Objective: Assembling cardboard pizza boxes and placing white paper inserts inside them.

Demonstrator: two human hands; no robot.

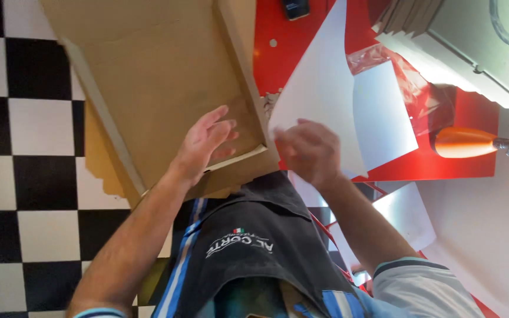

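An open brown cardboard box (160, 76) lies tilted over the edge of a red table (472, 118). My left hand (204, 144) rests with spread fingers on the box's inner corner by its near wall. My right hand (310, 150) pinches the lower edge of a white paper sheet (319, 88) that stands up beside the box. My fingers hide the sheet's corner.
A second white sheet (384, 115) and clear plastic wrap (419, 88) lie on the red table. A stack of flat cardboard boxes (478, 41) sits at the top right, an orange lamp (463, 142) at the right, a dark phone (296, 8) at the top. Black-and-white floor tiles (25, 147) fill the left.
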